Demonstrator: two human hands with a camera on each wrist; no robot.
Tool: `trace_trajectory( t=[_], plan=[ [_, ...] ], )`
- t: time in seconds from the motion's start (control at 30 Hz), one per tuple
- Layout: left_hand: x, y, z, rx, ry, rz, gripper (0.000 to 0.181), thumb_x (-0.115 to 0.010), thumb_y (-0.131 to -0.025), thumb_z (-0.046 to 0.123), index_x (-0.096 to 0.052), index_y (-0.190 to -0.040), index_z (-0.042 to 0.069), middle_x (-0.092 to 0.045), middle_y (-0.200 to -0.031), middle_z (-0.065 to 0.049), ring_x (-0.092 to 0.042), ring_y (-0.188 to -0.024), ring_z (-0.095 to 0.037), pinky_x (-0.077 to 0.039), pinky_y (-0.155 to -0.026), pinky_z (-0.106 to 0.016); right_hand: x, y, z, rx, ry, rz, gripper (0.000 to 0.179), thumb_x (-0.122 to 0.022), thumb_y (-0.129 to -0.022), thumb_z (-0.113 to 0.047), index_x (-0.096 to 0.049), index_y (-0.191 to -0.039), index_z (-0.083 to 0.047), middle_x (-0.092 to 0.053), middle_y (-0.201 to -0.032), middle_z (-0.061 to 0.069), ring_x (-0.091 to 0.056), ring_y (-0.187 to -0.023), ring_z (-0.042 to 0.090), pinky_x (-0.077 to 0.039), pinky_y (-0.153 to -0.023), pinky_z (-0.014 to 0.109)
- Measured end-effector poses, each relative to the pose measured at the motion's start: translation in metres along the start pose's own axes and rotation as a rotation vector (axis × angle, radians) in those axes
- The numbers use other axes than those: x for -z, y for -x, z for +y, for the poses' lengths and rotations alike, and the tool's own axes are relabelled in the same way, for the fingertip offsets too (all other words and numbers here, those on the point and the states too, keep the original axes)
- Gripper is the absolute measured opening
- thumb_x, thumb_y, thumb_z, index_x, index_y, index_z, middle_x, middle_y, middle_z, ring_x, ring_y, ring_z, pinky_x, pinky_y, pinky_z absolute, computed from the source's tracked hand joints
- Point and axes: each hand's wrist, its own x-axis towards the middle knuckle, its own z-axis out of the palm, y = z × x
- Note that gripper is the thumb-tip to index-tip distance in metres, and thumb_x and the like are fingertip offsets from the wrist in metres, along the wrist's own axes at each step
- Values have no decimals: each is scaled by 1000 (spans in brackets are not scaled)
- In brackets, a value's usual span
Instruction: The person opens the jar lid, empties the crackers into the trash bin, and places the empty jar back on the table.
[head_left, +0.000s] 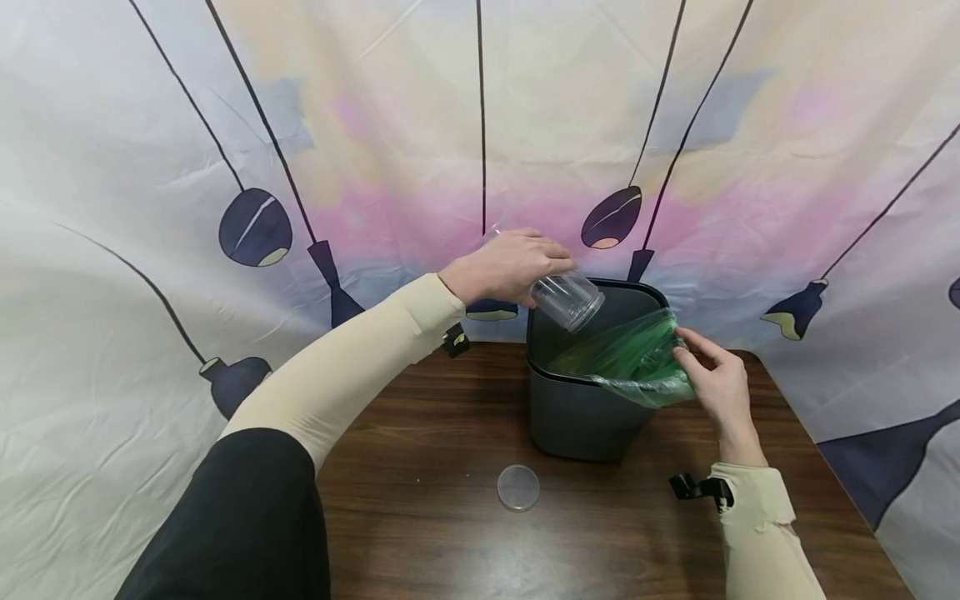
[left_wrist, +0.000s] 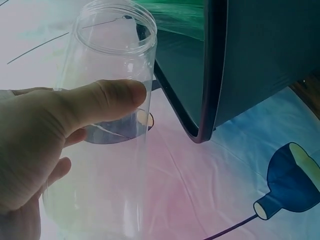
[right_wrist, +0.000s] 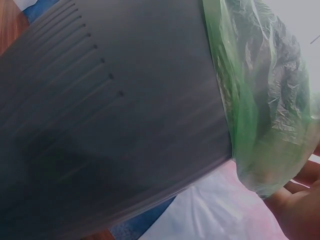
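Observation:
My left hand (head_left: 510, 265) grips a clear plastic jar (head_left: 567, 300), tilted with its open mouth down over the dark grey trash bin (head_left: 577, 421). The left wrist view shows the thumb laid across the side of the jar (left_wrist: 107, 180), the threaded neck pointing at the bin. At the bin's right rim, my right hand (head_left: 720, 379) pinches the edge of a green plastic bag (head_left: 648, 367), which hangs over the front right rim and runs down inside. Up close in the right wrist view, the bag (right_wrist: 265, 100) bunches beside the bin wall (right_wrist: 150, 100).
A round clear lid (head_left: 518, 487) lies on the brown wooden table (head_left: 420, 517) in front of the bin. Behind the table hangs a pale cloth (head_left: 420, 108) printed with dark hanging lamps. A black strap mount (head_left: 701, 489) sits at the right wrist.

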Motion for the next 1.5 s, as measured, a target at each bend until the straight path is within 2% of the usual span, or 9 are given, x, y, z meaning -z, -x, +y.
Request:
trace_trajectory(
  t=[0.3,0.57,0.97,1.23,1.5],
  plan=[
    [-3,8,-4,28,50,35,83,-85,-72,37,-50,-142,14,-56,-140,-5,-48,-131,-22,-34,-112,-39,-1,0,0,-10,-3,-6,47,-56,-97,-42,-55,-140,-24,-51,-146,10,-48,-114,-4,-43,-80,13],
    [-5,15,-6,81,118,34,82,-84,-72,38,-49,-143,16,-53,-142,-5,-48,-132,-24,-32,-114,-39,0,0,-2,-19,2,-8,47,-56,-97,-43,-55,-140,-25,-50,-146,9,-50,-120,2,-43,-81,12],
    [-6,23,-7,121,169,42,85,-84,-73,41,-46,-145,15,-49,-147,-7,-47,-134,-26,-30,-115,-42,-1,-1,0,-8,-3,2,46,-57,-96,-42,-56,-139,-24,-53,-143,8,-48,-112,-7,-43,-79,11],
    [-11,23,-9,140,189,90,85,-84,-72,42,-49,-143,15,-51,-145,-6,-49,-131,-25,-36,-111,-43,-1,-1,0,-9,-12,15,45,-58,-96,-41,-57,-138,-23,-56,-139,3,-48,-108,-11,-43,-78,10],
    [-14,27,-10,172,222,78,87,-84,-72,46,-47,-145,15,-49,-147,-5,-46,-135,-24,-35,-112,-44,0,-1,1,-9,-4,9,46,-58,-96,-42,-57,-138,-24,-55,-141,5,-49,-111,-7,-43,-78,11]
  ],
)
